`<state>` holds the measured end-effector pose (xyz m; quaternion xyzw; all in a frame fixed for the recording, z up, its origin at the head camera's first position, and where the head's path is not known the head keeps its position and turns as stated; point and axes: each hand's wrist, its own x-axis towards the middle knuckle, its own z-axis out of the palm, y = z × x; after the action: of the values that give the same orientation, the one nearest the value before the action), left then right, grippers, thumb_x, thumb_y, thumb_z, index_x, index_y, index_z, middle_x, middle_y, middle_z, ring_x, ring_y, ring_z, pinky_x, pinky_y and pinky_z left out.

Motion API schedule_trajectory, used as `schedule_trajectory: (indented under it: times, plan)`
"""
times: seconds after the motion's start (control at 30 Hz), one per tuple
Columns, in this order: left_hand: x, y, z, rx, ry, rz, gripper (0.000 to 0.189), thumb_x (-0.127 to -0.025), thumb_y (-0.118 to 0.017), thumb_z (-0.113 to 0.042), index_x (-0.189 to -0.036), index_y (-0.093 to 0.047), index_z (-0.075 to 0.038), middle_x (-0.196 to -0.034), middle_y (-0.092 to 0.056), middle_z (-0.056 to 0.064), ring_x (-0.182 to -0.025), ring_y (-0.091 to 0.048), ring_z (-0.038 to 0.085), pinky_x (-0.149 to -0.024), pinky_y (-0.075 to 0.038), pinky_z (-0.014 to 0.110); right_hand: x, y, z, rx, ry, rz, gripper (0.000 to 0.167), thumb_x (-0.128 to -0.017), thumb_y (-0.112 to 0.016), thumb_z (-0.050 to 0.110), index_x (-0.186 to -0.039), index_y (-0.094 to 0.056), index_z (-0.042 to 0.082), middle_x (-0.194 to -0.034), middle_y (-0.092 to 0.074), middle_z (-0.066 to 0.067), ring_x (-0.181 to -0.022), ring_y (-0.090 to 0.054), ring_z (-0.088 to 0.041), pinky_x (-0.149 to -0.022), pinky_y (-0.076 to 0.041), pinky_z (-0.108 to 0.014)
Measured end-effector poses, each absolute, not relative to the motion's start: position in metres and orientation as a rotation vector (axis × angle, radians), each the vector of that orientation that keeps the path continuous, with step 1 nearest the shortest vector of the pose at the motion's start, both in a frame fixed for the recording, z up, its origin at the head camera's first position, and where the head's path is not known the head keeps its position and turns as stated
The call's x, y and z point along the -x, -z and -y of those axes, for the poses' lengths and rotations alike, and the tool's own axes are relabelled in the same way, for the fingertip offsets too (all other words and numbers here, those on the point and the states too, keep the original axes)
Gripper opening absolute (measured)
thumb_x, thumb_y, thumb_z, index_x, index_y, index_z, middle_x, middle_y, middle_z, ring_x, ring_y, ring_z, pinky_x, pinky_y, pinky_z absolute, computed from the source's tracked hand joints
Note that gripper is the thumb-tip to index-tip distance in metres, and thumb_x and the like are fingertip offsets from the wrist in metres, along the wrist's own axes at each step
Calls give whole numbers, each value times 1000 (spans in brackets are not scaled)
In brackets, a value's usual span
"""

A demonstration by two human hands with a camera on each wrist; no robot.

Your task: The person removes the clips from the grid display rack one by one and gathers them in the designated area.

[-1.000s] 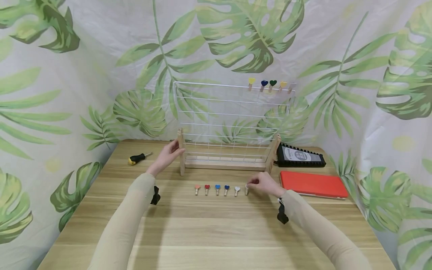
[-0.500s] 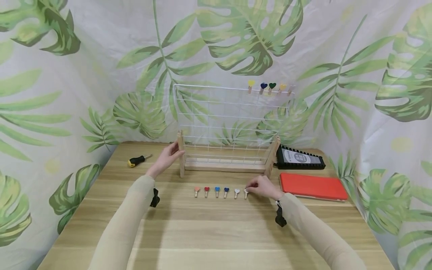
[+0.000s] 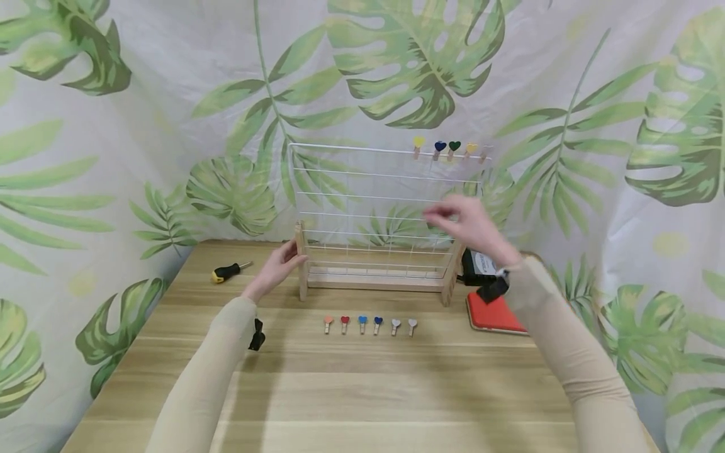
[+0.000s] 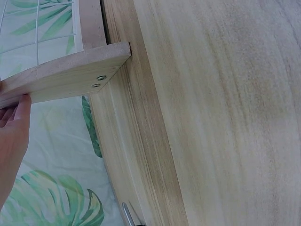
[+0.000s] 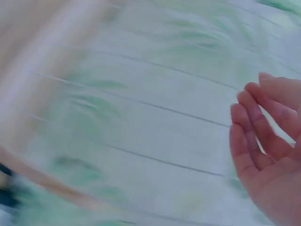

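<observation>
A wire grid rack in a wooden stand (image 3: 374, 281) stands upright at the back of the table. My left hand (image 3: 275, 267) holds its left wooden post (image 4: 61, 77), thumb against the side and other fingers partly hidden. My right hand (image 3: 467, 220), fingers loosely curled and nothing between them in the right wrist view, is raised in front of the grid's right side. Several mini clothespins with hearts, from an orange one (image 3: 328, 324) to a white one (image 3: 411, 326), lie in a row before the rack. More are clipped on the top wire, including a yellow one (image 3: 418, 146) and a green one (image 3: 454, 149).
A screwdriver (image 3: 229, 272) lies at the table's left. Behind my right forearm are a red flat case (image 3: 493, 313) and a black holder (image 3: 477, 267) with a grey label. A leaf-print cloth (image 3: 170, 126) hangs behind the wooden table (image 3: 340, 390).
My right hand has let go of the rightmost white clothespin in the row and risen up before the grid. The left hand stays on the post.
</observation>
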<state>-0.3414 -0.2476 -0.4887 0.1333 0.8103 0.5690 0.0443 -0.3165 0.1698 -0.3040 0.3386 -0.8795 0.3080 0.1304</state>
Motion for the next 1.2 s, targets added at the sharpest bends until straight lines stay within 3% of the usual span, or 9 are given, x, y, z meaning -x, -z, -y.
schedule_trajectory:
  times: [0.17,0.33,0.47,1.2]
  plan:
    - [342,487,246,-396,-1733,-2476,68,-105,-51,-21,-158,-14,1,-158,-30,28,-147,-32,41,-121,-31,54,328,227,-162,-944,-824,2291,15,-93,-69,12,-103,-76,3,-100,-76,-12,-86,-65,-9,-80,-51,-10]
    - [340,487,249,-398,-1728,-2478,69,-105,-50,-23,-158,-13,1,-160,-27,27,-148,-29,42,-121,-29,56,347,192,-151,-899,-668,2314,19,-95,-68,18,-105,-77,4,-101,-74,-11,-91,-67,-17,-87,-56,-27]
    - [340,487,249,-403,-1742,-2462,70,-105,-50,-24,-159,-12,0,-160,-26,27,-149,-28,42,-122,-28,56,362,189,-145,-924,-592,2425,22,-96,-66,19,-108,-76,3,-103,-72,-15,-95,-66,-25,-90,-56,-40]
    - [343,487,247,-404,-1739,-2471,69,-105,-51,-25,-158,-15,-1,-159,-30,26,-148,-31,40,-121,-29,54,368,196,-138,-905,-647,2293,13,-91,-72,12,-90,-78,0,-89,-74,-16,-85,-70,-27,-83,-58,-39]
